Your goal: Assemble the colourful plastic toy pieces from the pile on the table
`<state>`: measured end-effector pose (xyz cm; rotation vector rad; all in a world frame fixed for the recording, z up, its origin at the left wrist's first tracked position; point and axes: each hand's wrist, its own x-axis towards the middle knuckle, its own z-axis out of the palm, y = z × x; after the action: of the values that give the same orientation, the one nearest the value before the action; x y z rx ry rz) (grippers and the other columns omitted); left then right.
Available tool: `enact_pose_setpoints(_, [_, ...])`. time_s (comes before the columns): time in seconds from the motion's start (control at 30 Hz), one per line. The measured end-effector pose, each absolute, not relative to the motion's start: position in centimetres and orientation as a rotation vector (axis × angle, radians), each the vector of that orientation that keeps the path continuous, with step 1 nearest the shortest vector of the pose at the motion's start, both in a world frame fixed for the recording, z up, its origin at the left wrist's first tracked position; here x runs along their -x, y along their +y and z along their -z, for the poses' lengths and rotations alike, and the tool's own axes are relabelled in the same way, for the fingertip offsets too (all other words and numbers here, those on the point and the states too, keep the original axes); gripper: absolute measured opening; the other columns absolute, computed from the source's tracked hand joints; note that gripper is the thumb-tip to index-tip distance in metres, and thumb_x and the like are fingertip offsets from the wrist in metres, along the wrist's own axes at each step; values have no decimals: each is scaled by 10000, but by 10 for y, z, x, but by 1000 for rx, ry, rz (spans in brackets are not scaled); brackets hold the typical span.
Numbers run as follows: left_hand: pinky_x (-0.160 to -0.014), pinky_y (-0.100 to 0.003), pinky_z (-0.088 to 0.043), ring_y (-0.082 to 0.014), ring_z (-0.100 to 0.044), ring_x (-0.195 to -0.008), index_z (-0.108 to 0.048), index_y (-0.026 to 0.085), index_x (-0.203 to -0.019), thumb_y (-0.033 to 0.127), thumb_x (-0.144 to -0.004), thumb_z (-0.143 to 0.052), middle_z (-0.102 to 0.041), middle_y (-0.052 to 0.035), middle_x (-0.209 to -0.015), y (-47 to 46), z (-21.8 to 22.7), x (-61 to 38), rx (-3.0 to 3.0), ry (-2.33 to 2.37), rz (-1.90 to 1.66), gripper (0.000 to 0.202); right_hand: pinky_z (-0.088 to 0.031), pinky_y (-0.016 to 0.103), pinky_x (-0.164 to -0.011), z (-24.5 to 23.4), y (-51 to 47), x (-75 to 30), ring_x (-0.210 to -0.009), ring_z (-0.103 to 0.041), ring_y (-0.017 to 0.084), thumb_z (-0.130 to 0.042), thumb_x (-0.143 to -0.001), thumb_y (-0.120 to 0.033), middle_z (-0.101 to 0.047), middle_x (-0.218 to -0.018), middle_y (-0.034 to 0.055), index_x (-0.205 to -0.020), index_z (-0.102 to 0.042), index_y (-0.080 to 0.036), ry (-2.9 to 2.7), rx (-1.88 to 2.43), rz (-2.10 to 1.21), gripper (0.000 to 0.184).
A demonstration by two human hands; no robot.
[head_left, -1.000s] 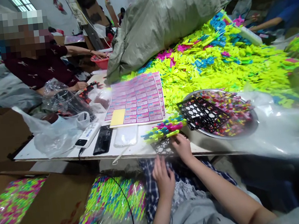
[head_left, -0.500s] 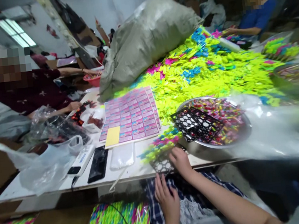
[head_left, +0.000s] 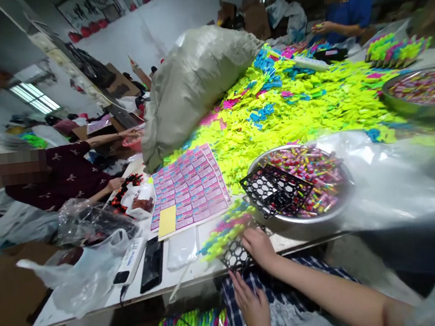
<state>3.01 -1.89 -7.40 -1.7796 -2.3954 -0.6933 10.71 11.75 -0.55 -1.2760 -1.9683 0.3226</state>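
A black plastic honeycomb rack (head_left: pixel 235 253) lies at the table's front edge, its near holes showing white. Neon yellow, pink and blue plastic pieces (head_left: pixel 224 228) stand in rows at its far part, somewhat blurred. My right hand (head_left: pixel 259 248) has its fingers bent over the rack's right side, gripping it; the fingertips are partly hidden. My left hand (head_left: pixel 252 304) is below the near edge, fingers stretched out and the tips touching the rack. Just beyond my right hand, a metal bowl (head_left: pixel 334 214) holds small pink wrapped pieces, with more black honeycomb racks (head_left: pixel 276 188) on top.
A big heap of neon yellow pieces (head_left: pixel 293 108) covers the table under a grey sack (head_left: pixel 196 77). Left are pink label sheets (head_left: pixel 192 186), a black phone (head_left: pixel 151 263), a white device (head_left: pixel 130 260) and plastic bags (head_left: pixel 85 273). Two people work at the far left and right.
The view has shifted, so the table sits lower and the back wall shows more. My right hand stays on the rack, and my left fingers remain at its near edge.
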Motion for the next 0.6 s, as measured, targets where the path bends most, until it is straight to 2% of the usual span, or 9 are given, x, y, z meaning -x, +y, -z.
enact_pose_setpoints(0.17, [-960,-426,-367,-319,-257,-1288,59,129,-1384,123,-800,-378,-116,-224,-1441,-22,80,-27,1789,-2385,646,729,-338,258,-633,1,117,-108,-624,-500,149,-461,-816,-90,-571,-638,36,-629,-557,-171,-1983,1275,-376,226])
enact_pose_setpoints(0.37, [-928,-410,-384,-316,-362,-1232,55,114,-1383,88,-785,-343,-121,-231,-1437,-18,90,-24,1727,-2347,635,719,-365,252,-639,-7,117,-109,-651,-528,155,-454,-818,-88,-597,-666,39,-698,-598,-176,-1975,1298,-397,207])
enact_pose_setpoints(0.5, [-893,-393,-404,-316,-414,-1191,49,100,-1383,89,-773,-346,-164,-241,-1424,-14,92,-23,1710,-2290,639,727,-398,255,-668,-7,121,-108,-703,-562,163,-456,-810,-92,-623,-714,41,-766,-622,-183,-1957,1305,-439,194])
enact_pose_setpoints(0.6, [-881,-389,-410,-309,-448,-1161,-44,51,-1381,101,-760,-347,-248,-253,-1394,-9,87,-19,1706,-2282,647,693,-432,263,-684,-8,122,-111,-743,-588,170,-431,-804,-88,-650,-775,49,-858,-633,-184,-1953,1264,-487,230])
